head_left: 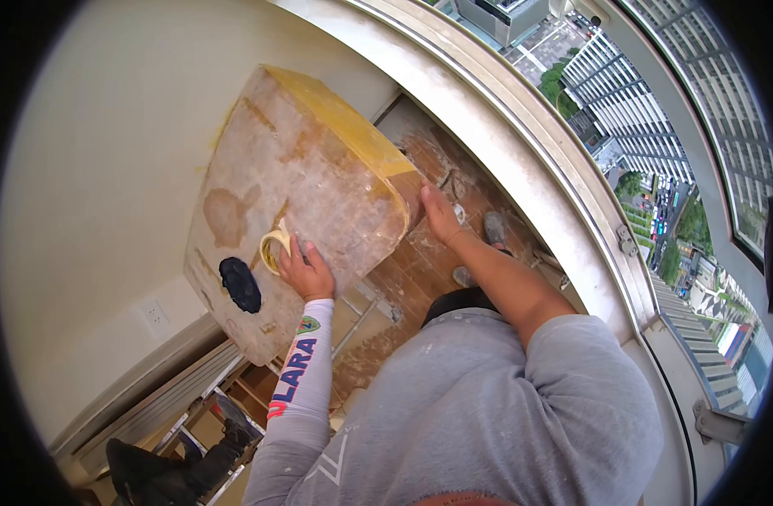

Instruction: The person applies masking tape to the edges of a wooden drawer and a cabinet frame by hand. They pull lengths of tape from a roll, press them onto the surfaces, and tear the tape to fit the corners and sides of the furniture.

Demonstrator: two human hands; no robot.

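A worn, stained board-like surface (pixel 319 169) with a yellow side stands in front of me, beside the wall. On it lies a roll of tape (pixel 272 251), tilted on its edge. My left hand (pixel 307 268), below a printed white sleeve, is closed around the right side of the roll. My right hand (pixel 438 212) rests against the brown side near the rounded right corner, its fingers partly hidden behind the edge. A black object (pixel 240 285) lies on the surface left of my left hand.
A window frame (pixel 521 126) curves along the right, with tall buildings and a street far below. A metal ladder (pixel 184 430) with dark clothing (pixel 176 476) is at the lower left. A wall socket (pixel 155 315) is on the left wall. The tiled floor (pixel 412 274) is dusty.
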